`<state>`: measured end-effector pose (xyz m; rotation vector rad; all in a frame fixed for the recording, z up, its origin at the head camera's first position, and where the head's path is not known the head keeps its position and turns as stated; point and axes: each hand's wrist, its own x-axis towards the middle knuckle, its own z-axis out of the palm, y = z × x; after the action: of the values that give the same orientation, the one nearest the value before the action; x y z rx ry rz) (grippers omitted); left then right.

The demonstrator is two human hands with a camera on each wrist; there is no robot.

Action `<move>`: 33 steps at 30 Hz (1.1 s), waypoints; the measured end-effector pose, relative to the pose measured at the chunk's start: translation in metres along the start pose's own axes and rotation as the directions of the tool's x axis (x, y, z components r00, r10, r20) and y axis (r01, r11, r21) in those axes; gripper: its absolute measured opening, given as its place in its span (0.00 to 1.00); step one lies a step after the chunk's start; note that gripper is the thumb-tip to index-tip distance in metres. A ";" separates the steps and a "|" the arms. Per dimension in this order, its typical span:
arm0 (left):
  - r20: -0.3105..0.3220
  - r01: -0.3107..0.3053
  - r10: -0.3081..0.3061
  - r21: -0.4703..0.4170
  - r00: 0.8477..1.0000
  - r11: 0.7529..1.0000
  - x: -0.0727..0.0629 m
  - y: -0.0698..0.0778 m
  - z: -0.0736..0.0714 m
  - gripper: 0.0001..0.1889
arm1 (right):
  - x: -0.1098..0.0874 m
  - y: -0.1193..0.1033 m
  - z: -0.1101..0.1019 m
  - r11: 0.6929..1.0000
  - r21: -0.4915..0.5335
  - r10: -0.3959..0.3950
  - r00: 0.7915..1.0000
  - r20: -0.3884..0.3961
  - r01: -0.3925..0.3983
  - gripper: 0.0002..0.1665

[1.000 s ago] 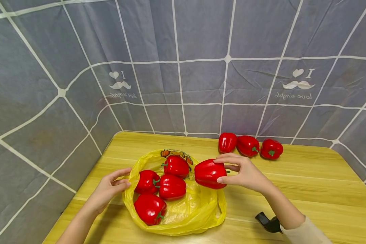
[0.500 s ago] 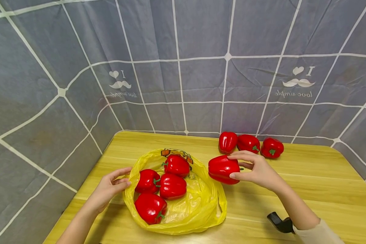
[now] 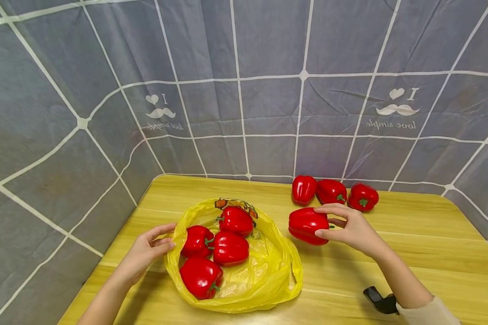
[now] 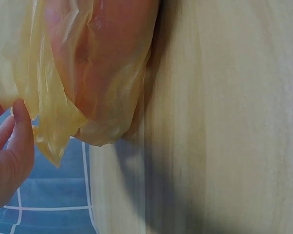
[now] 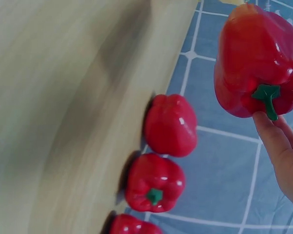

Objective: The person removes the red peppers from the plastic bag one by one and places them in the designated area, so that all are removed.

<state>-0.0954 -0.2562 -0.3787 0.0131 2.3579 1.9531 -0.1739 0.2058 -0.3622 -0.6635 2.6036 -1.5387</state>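
In the head view my right hand [image 3: 351, 228] pinches a red bell pepper [image 3: 307, 225] by its stem end, just right of the bag and above the table. The right wrist view shows that pepper [image 5: 256, 58] with its green stem towards the wrist, clear of the wood. A yellow plastic bag [image 3: 264, 289] lies with its mouth wide, several red peppers [image 3: 230, 248] inside. At its left rim, my left hand [image 3: 144, 250] pinches the thin plastic between thumb and fingers. The left wrist view has the bag's edge [image 4: 59, 122] at those fingertips.
Three more red peppers [image 3: 330, 192] sit in a row at the back of the wooden table [image 3: 410, 234], near the grey checked cloth [image 3: 268, 108]. A black strap-like piece [image 3: 382, 301] is by the right wrist.
My right hand has moved to the right with the pepper, from over the bag's right rim to beside it. The left hand and the bag have stayed almost still.
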 end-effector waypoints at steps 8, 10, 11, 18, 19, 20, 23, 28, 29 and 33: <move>0.005 -0.002 0.002 0.001 1.000 1.000 0.000 -0.001 0.001 0.28 | 0.000 0.018 0.001 0.999 0.006 0.034 0.999 -0.017 -0.034 0.28; 0.002 -0.003 0.003 0.003 1.000 1.000 -0.001 -0.001 0.000 0.28 | 0.001 0.023 0.002 0.999 0.012 0.045 0.999 -0.020 -0.045 0.28; 0.001 -0.004 0.004 0.003 1.000 1.000 -0.001 -0.001 0.000 0.28 | 0.001 0.025 0.002 0.999 0.017 0.050 0.998 -0.023 -0.049 0.29; -0.010 -0.004 0.004 0.001 1.000 1.000 -0.002 -0.001 0.000 0.28 | 0.005 0.037 0.007 0.998 0.029 0.059 0.997 -0.050 -0.058 0.29; -0.009 -0.003 0.003 0.000 1.000 1.000 -0.002 -0.001 0.000 0.28 | 0.006 0.039 0.008 0.998 0.028 0.059 0.997 -0.052 -0.058 0.29; -0.007 -0.003 0.003 -0.002 1.000 1.000 -0.002 -0.001 0.000 0.28 | 0.007 0.040 0.009 0.998 0.027 0.060 0.997 -0.053 -0.059 0.29; -0.002 -0.002 0.002 -0.006 1.000 1.000 -0.002 0.000 0.000 0.28 | 0.009 0.044 0.011 0.998 0.024 0.067 0.996 -0.058 -0.066 0.29; -0.007 -0.002 0.002 -0.003 1.000 1.000 -0.002 0.000 0.000 0.28 | 0.015 0.050 0.014 0.996 0.004 0.086 0.993 -0.078 -0.086 0.29; -0.008 -0.002 0.002 -0.001 1.000 1.000 -0.002 0.000 0.000 0.27 | 0.016 0.052 0.015 0.996 0.001 0.089 0.993 -0.083 -0.089 0.30; -0.012 -0.003 0.003 0.007 1.000 1.000 -0.002 0.000 0.000 0.27 | 0.019 0.057 0.015 0.994 -0.015 0.103 0.989 -0.104 -0.105 0.30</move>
<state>-0.0935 -0.2561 -0.3783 0.0055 2.3728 1.9521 -0.2067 0.2095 -0.4150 -0.4525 2.6840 -1.5573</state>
